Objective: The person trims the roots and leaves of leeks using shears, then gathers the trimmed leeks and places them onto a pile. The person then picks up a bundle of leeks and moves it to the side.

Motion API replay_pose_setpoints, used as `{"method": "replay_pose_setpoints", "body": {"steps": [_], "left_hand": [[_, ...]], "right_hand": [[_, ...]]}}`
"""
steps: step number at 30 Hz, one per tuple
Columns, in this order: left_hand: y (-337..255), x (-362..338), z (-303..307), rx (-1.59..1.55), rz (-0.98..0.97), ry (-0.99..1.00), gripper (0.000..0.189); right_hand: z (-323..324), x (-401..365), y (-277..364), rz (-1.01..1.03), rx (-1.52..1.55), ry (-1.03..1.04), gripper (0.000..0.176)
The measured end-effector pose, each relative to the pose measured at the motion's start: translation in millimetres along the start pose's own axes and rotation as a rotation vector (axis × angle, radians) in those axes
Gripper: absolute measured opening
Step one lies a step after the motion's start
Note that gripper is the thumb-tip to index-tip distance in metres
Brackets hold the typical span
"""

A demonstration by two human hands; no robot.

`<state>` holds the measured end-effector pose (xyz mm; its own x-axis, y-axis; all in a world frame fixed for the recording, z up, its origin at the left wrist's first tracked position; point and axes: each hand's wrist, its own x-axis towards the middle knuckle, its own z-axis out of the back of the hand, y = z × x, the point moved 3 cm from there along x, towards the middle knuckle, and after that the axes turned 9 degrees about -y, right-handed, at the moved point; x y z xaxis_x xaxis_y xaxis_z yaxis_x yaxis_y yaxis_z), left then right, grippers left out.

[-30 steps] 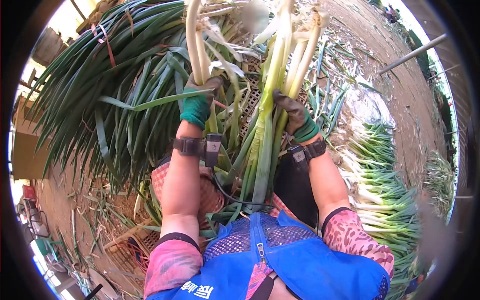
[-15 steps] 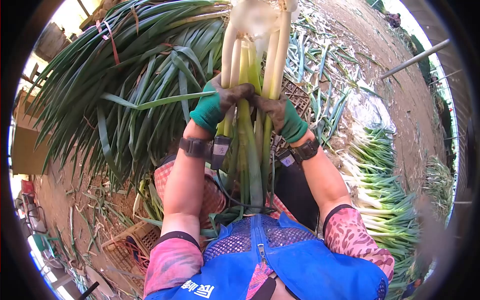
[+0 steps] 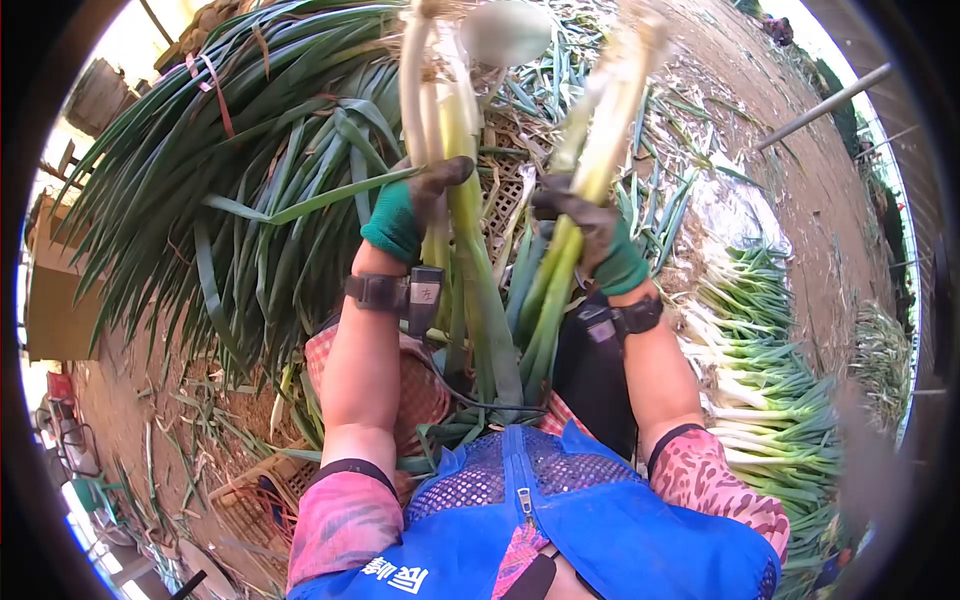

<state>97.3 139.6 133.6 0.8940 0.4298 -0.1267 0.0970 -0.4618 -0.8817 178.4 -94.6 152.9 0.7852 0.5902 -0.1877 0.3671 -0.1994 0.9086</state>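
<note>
Before me, two bunches of long green onions stand with white ends up and leaves hanging toward my lap. My left hand (image 3: pixel 432 192), in a dark-palmed green glove, is closed around the left green onions (image 3: pixel 462 180). The right green onions (image 3: pixel 596 170) are gripped by my gloved right hand (image 3: pixel 592 222); their upper ends lean right and are blurred. A gap separates the two bunches, and a plastic crate (image 3: pixel 503 190) shows behind it. One loose green leaf (image 3: pixel 300 206) sticks out leftward from beside my left hand.
A large heap of green onions (image 3: pixel 250 150) lies at left, with a pink tie around part of it. Trimmed green onions (image 3: pixel 765 400) lie in a row at right. Peeled scraps (image 3: pixel 560 75) cover the ground ahead. A yellow crate (image 3: pixel 255 500) sits at lower left, and a metal pole (image 3: pixel 825 105) at upper right.
My hands, close together before, have moved apart. The right hand has gone right with its green onions, which now tilt; the left hand has shifted slightly left with its own.
</note>
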Motion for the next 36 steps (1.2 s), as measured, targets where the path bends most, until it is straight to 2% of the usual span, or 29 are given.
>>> {"method": "replay_pose_setpoints", "body": {"steps": [1, 3, 4, 6, 8, 9, 11, 12, 15, 16, 17, 19, 22, 25, 28, 31, 32, 36], "left_hand": [[-2, -6, -15, 0.075, 0.004, -0.044, 0.030], [-15, -19, -38, 0.269, 0.039, -0.052, 0.029], [-28, -29, -50, 0.158, 0.033, -0.007, 0.025], [-25, -19, -40, 0.279, -0.247, 0.075, 0.023], [-17, -12, -30, 0.119, -0.083, -0.015, 0.023], [-18, -8, -29, 0.149, -0.074, -0.083, 0.024], [-17, -1, -22, 0.210, -0.046, -0.212, 0.027], [-18, -2, -24, 0.199, 0.064, -0.147, 0.042], [-32, -16, -52, 0.190, 0.000, 0.091, 0.039], [-36, -21, -63, 0.283, 0.066, 0.173, 0.038], [-46, -21, -76, 0.616, -0.209, 0.294, 0.041], [-48, -23, -85, 0.505, 0.003, 0.193, 0.025], [-53, -28, -91, 0.473, -0.003, 0.176, 0.026], [-58, -30, -99, 0.626, -0.079, 0.193, 0.032], [-63, -33, -102, 0.608, -0.086, 0.177, 0.031], [-69, -36, -102, 0.584, -0.086, 0.132, 0.021], [-69, -38, -106, 0.565, -0.064, 0.115, 0.020], [-55, -24, -100, 0.620, -0.104, 0.046, 0.019]], "right_hand": [[-10, 3, -9, 0.009, -0.006, 0.090, 0.040], [-33, 13, -19, 0.295, -0.415, 0.231, 0.026], [-45, 17, -23, 0.457, -0.593, 0.269, 0.021], [-48, 17, -22, 0.341, -0.543, 0.192, 0.020], [-43, 4, -9, 0.376, -0.428, 0.148, 0.021], [-39, 1, -5, 0.366, -0.366, 0.129, 0.022], [-24, -3, -11, 0.231, -0.220, 0.096, 0.025], [-17, -1, -13, 0.299, -0.191, 0.142, 0.027], [-8, 5, -21, 0.493, -0.165, 0.264, 0.031], [-13, 1, -15, 0.554, -0.197, 0.285, 0.031], [-15, -5, -9, 0.608, -0.295, 0.272, 0.031], [-23, -16, 0, 0.611, -0.395, 0.199, 0.030], [-30, -28, 2, 0.380, -0.368, 0.103, 0.027], [-29, -29, -7, 0.200, -0.157, 0.063, 0.026], [-29, -40, 10, 0.231, -0.309, 0.053, 0.026], [-24, -44, 11, 0.268, -0.058, 0.181, 0.025], [-17, -51, 16, 0.271, -0.172, 0.159, 0.027], [-5, -52, 5, 0.239, -0.153, 0.173, 0.028]]}}
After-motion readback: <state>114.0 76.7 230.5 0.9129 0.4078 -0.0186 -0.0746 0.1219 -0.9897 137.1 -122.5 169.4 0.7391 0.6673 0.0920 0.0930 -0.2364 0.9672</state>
